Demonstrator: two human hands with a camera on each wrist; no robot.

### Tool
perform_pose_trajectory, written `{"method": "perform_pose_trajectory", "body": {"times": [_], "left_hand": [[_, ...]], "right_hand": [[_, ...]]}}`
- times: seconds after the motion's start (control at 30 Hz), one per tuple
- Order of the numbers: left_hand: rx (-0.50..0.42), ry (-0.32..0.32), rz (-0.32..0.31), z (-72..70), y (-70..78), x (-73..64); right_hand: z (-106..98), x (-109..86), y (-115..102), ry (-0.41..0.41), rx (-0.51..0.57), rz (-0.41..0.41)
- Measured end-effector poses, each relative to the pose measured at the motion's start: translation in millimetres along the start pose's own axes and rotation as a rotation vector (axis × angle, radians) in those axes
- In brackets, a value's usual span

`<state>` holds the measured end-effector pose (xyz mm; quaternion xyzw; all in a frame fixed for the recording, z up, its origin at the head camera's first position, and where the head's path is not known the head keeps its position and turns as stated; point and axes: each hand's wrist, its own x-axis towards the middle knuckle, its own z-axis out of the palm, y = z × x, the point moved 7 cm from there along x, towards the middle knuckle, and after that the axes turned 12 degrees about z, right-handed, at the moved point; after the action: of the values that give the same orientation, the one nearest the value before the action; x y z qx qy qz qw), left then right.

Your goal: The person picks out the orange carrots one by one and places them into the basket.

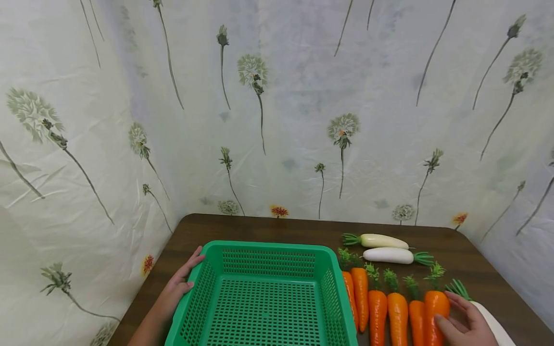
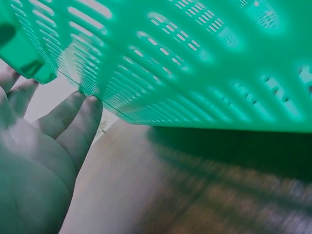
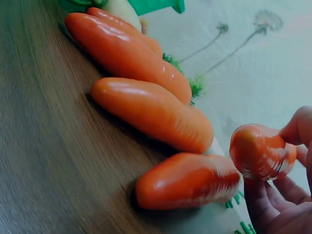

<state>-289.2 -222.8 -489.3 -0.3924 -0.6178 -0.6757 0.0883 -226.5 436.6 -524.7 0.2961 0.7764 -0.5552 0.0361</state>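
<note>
My left hand (image 1: 175,286) rests against the left side of a green plastic basket (image 1: 268,247). In the left wrist view its fingers (image 2: 80,122) lie fairly straight along the slotted outer wall. On the right, my right hand (image 1: 469,324) grips an orange carrot (image 1: 434,312) with a green leafy top, thumb on the near side and fingers on the far side. The right wrist view shows this carrot tip-on, raised off the tabletop. Beside it lies a row of several more carrots (image 1: 397,315), tops pointing away from me. Inside, the basket holds nothing.
Two white radishes (image 1: 388,255) lie crosswise behind the carrots. Another white radish (image 1: 491,319) lies at the right, partly behind my right hand. The dark wooden table (image 1: 277,228) backs onto a cloth (image 1: 294,120) printed with dandelions, which also hangs along both sides.
</note>
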Motion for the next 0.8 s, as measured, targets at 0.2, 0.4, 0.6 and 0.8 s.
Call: {"method": "perform_pose_trajectory", "body": {"times": [0.2,0.4,0.6,0.8], "left_hand": [[0.001,-0.001,0.018,1.5,4.7,0.2],[0.02,0.003,0.009,2.5,6.6,0.5],[0.054,0.013,0.011,-0.7,8.0,0.3],[0.046,0.016,-0.011,1.9,5.5,0.4]], "right_hand": [[6.7,-7.5,-2.3,0.035,0.038,-0.023],[16.4,-13.0,-3.0,-0.014,0.045,-0.118],[29.0,-16.7,-7.7,-0.037,0.015,-0.108],[37.0,-25.3,-13.5,-0.099,0.045,-0.099]]}}
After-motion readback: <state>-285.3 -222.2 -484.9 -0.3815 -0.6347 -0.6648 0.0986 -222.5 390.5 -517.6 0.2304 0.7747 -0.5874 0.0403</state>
